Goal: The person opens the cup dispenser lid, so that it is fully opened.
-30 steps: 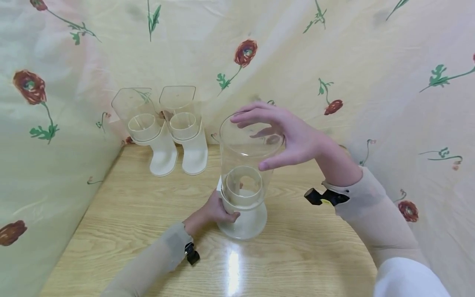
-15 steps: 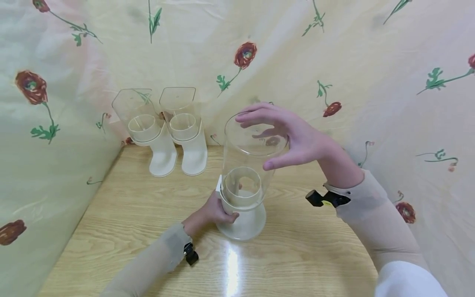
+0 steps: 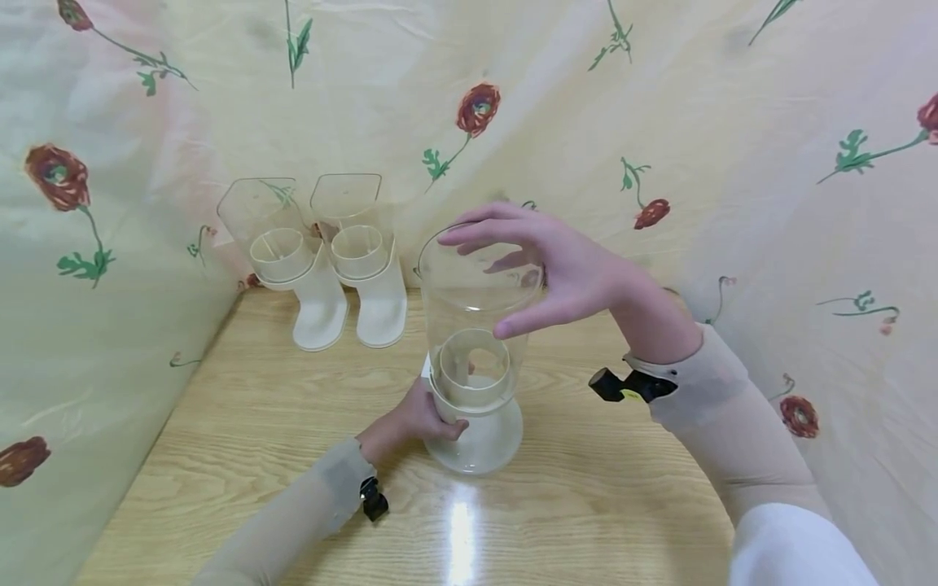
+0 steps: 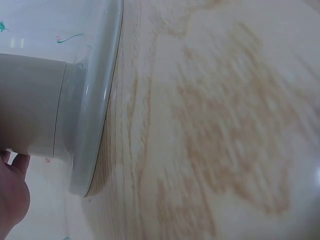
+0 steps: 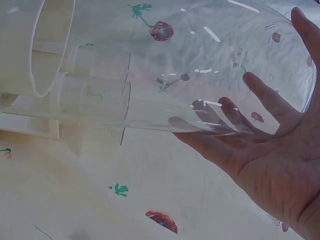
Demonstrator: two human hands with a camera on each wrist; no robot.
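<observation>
Table edges: A flowery cloth [image 3: 366, 106] stands along the far edge and left edge of the wood table [image 3: 601, 472]. The near edge is out of sight.
Room to move: Wood shows on both sides of the white stand [image 3: 493, 446]. Near the far left corner, one boxy tub [image 3: 260, 213] and a second boxy tub [image 3: 348, 205] stand side by side.
Clear tube: The tall clear tube [image 3: 472, 297] is on the stand, around the cream ring [image 3: 472, 397], near the middle of the table.
Left hand: The left hand [image 3: 421, 413] is wrapped around the stand, low down, thumb in front.
Right hand: The right hand [image 3: 560, 273] is spread wide around the tube's top, holding it, thumb nearest us and fingers bent.
Arms: The left arm reaches in low from the near side. The right arm bends up high, wrist above the table.
</observation>
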